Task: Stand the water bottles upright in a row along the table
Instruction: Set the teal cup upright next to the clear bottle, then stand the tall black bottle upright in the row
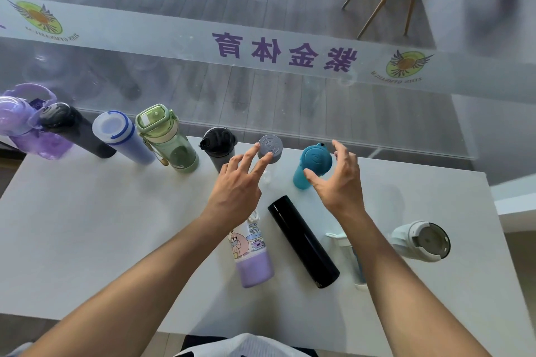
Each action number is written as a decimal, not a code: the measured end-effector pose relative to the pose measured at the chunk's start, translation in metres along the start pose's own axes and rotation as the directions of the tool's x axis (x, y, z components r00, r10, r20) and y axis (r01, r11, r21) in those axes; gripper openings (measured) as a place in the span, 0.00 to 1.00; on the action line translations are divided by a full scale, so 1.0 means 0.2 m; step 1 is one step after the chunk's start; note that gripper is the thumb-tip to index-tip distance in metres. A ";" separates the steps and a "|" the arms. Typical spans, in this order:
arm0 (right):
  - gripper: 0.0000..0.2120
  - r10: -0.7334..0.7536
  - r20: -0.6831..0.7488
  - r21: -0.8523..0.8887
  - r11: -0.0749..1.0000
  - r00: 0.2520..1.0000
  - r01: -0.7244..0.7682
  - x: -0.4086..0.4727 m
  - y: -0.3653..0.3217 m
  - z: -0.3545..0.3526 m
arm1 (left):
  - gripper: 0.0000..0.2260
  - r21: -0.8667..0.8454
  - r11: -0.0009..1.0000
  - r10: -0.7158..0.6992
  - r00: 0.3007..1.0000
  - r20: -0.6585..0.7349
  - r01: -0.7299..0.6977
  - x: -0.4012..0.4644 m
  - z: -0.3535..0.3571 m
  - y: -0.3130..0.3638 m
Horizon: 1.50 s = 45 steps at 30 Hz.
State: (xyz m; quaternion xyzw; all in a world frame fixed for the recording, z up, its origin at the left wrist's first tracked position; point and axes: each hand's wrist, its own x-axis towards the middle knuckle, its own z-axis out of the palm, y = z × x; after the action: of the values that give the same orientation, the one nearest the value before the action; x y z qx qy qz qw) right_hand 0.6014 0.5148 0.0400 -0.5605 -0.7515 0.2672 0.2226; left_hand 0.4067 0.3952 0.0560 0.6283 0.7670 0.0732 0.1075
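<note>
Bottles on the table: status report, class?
Left hand open, fingertips at grey lid. Right hand open around teal bottle. Black bottle lies flat.

Upright bottles (166,139) wall the table's (87,226) far edge; fallen bottles (303,242) clutter near right; near left lies open.

White table (87,235), set against a glass wall. Standing upright in a row along the far edge, left to right: purple bottle (26,124), black bottle (75,130), blue bottle (124,136), green bottle (168,139), grey bottle with black lid (219,145), clear bottle with grey cap (269,149), teal bottle (311,165). Lying on their sides nearer the front edge: purple cartoon bottle (251,255), black flask (303,240) just beside it, clear bottle (352,258) partly hidden by a forearm, white mug (420,240) well apart to the right, base facing the camera.
</note>
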 end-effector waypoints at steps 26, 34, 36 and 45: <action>0.30 0.221 0.450 -0.415 0.910 0.865 -0.017 -0.44 0.08 0.49 | 0.17 -0.039 0.997 -0.072 0.996 0.046 0.074 -0.53 0.05 -0.03; 0.34 0.187 0.078 -0.119 0.977 0.979 -0.177 -0.49 0.01 0.11 | 0.17 -0.144 0.989 -0.012 0.998 0.055 0.020 -0.46 0.04 -0.05; 0.33 0.193 0.009 -0.061 0.979 0.981 -0.192 -0.50 -0.01 0.03 | 0.16 -0.174 0.985 0.005 0.999 0.045 0.003 -0.43 0.05 -0.02; 0.27 0.215 -0.067 0.024 0.976 0.974 -0.214 -0.47 0.04 -0.17 | 0.16 -0.192 0.980 0.054 0.999 -0.005 -0.054 -0.39 0.04 0.08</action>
State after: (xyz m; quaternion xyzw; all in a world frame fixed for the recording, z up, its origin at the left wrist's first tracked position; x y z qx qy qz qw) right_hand 0.6542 0.4318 0.0573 -0.6456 -0.6762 0.2764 0.2228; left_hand 0.4391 0.3227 0.0586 0.6357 0.7389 0.1495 0.1658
